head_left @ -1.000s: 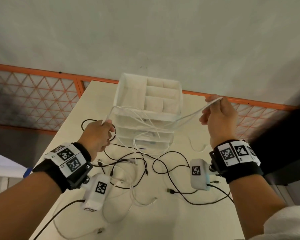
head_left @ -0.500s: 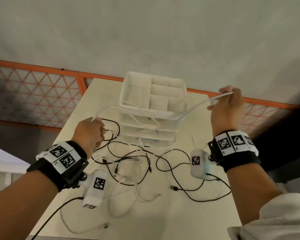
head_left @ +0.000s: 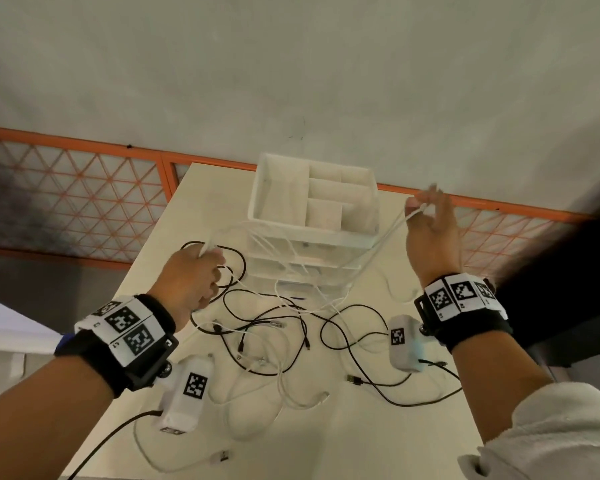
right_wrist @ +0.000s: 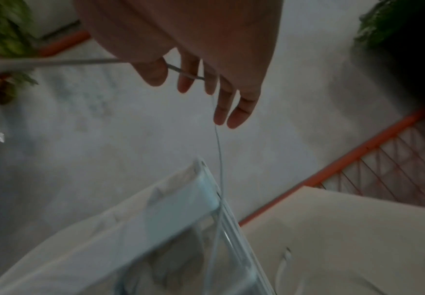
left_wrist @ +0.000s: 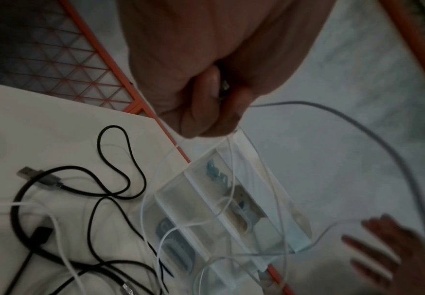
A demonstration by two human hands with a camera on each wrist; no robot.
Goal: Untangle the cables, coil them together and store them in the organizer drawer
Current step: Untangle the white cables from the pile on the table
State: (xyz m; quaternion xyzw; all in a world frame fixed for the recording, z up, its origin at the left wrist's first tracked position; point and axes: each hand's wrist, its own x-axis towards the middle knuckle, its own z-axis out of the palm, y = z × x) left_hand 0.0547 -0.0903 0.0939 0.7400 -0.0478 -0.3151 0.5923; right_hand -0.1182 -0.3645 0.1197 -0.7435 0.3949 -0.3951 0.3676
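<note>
A white cable (head_left: 385, 233) spans between my hands, across the front of the white organizer (head_left: 257, 202). My left hand (head_left: 191, 275) grips one end in a fist low over the table; the left wrist view shows the left hand (left_wrist: 206, 89) curled with the white cable (left_wrist: 358, 123) leaving it. My right hand (head_left: 430, 230) is raised right of the organizer, pinching the cable at thumb and forefinger with the other fingers spread. In the right wrist view the white cable (right_wrist: 219, 149) hangs from the right hand (right_wrist: 194, 49) toward the organizer (right_wrist: 156, 209). Tangled black cables (head_left: 343, 327) and more white ones lie below.
The beige table (head_left: 343, 445) ends at an orange mesh railing (head_left: 84, 202) on the far side. The organizer's lower drawers (left_wrist: 206, 209) are translucent. A loose white USB plug (head_left: 220, 457) lies near the front edge. Green plants (right_wrist: 4, 30) stand beyond the railing.
My right hand's fingers have spread out from a closed fist while it still holds the white cable. The left hand keeps its grip near the table.
</note>
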